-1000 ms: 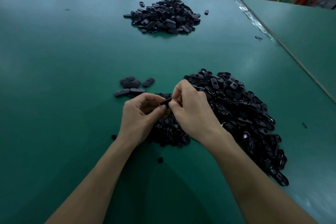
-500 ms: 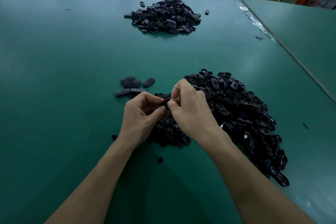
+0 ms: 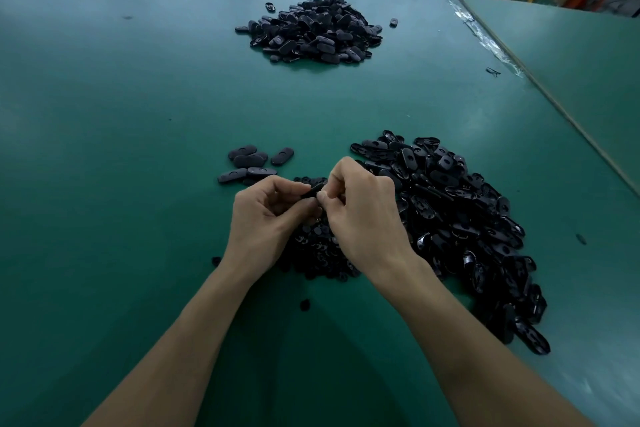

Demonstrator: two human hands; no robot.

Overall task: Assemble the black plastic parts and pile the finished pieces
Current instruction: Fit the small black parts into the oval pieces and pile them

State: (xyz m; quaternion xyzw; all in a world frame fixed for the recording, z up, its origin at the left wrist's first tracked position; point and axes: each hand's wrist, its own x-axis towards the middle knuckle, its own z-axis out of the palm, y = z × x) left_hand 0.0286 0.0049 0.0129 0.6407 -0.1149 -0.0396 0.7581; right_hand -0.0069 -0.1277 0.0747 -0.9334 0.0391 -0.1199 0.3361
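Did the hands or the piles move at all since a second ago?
Nothing visibly moved. The left hand and right hand keep pinching the black part between them; the near pile, far pile and small group lie as before.

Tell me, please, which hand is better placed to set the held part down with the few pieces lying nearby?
Probably the left hand: both hands pinch the black part, but the small cluster lies just beyond it, while the right hand sits by the large pile.
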